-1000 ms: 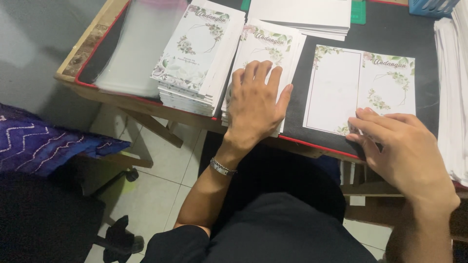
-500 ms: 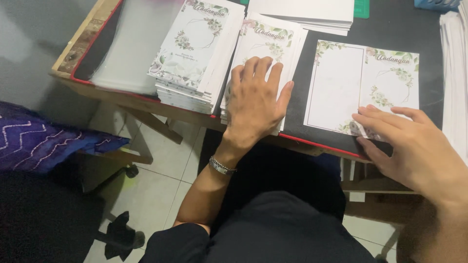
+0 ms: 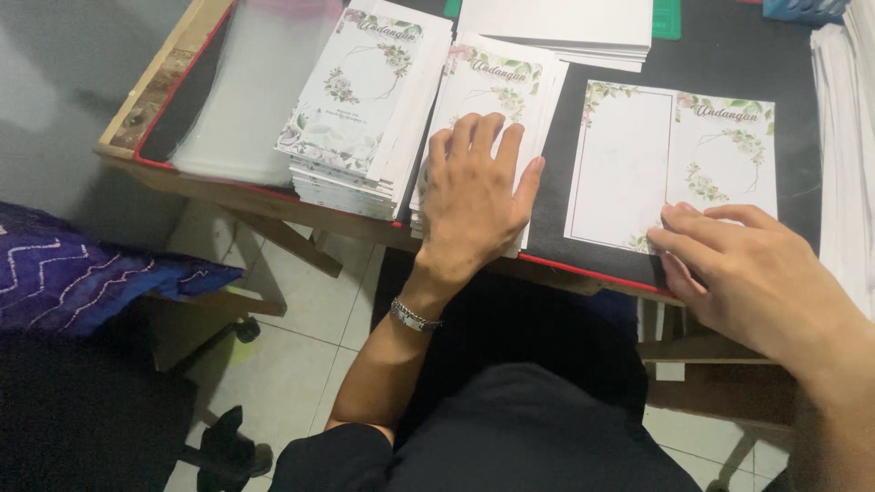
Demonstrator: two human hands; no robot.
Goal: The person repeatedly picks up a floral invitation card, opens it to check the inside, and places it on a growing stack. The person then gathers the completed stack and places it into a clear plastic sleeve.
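My left hand lies flat, fingers together, on the middle stack of white floral cards at the table's front edge. A taller stack of the same cards stands to its left. My right hand rests its fingertips on the lower edge of an unfolded floral card lying flat on the dark table top. Neither hand has anything gripped in it.
A pile of clear plastic sleeves lies at the table's left end. Plain white sheets sit at the back, and another white stack runs along the right edge. A purple patterned cloth lies at lower left, over tiled floor.
My right hand has slid slightly up and left onto the open card's lower edge. The left hand stays pressed on the middle stack.
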